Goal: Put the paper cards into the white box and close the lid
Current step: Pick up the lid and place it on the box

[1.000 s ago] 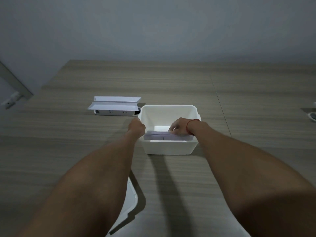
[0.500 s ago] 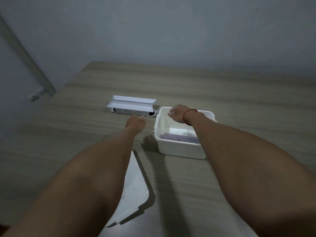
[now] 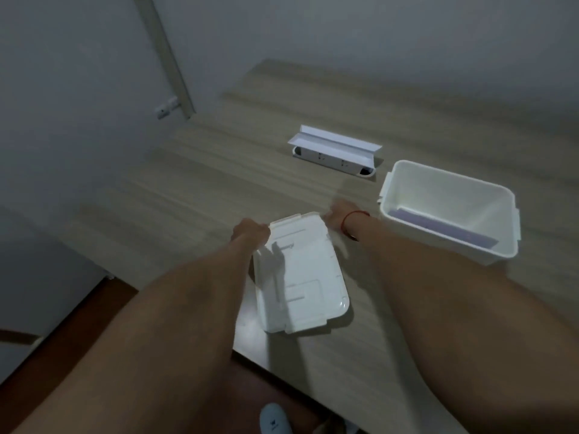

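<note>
The white box [image 3: 418, 230] stands open on the right of the wooden table [image 3: 203, 183]. Pale purple paper cards [image 3: 438, 225] lie flat on its bottom. Its white lid [image 3: 300, 277] lies on the table near the front edge, left of the box. Both my hands are at the lid's far end. My left hand [image 3: 250, 231] is closed on the far left corner. My right hand [image 3: 338, 214], with a red string on the wrist, is on the far right corner, its fingers mostly hidden.
A white power strip under a folded white cardboard sleeve [image 3: 335, 151] lies behind the lid and left of the box. The table's front edge runs diagonally just below the lid. Beneath it are the floor and a light shoe [image 3: 274, 418]. A grey wall stands behind.
My right hand has come out of the box, leaving the cards inside. Both hands have drawn back to the lid's far end. The view has swung left and down.
</note>
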`<action>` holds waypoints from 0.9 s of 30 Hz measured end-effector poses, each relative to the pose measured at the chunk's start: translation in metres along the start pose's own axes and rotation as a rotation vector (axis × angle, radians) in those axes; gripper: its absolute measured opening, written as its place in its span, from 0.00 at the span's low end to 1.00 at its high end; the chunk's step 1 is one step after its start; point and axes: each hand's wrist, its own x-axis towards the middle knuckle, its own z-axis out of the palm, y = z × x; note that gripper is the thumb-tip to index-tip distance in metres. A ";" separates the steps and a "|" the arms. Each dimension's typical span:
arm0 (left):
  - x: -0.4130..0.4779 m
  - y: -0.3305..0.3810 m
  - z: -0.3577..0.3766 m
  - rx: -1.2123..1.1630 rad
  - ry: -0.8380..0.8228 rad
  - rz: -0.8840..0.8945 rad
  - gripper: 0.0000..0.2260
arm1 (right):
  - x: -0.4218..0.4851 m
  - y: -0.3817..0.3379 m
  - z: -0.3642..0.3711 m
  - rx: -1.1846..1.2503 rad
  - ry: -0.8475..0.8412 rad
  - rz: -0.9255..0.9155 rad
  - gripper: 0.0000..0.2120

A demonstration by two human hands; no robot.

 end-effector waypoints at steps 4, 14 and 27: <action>-0.001 -0.034 0.022 -0.094 -0.084 -0.116 0.24 | -0.009 0.010 0.044 -0.024 -0.067 0.088 0.23; -0.006 -0.051 0.033 -0.512 -0.188 -0.271 0.33 | -0.015 0.015 0.077 0.194 -0.109 0.270 0.25; -0.053 0.090 -0.122 -0.242 0.163 0.714 0.14 | -0.026 -0.083 -0.124 1.332 0.191 0.125 0.40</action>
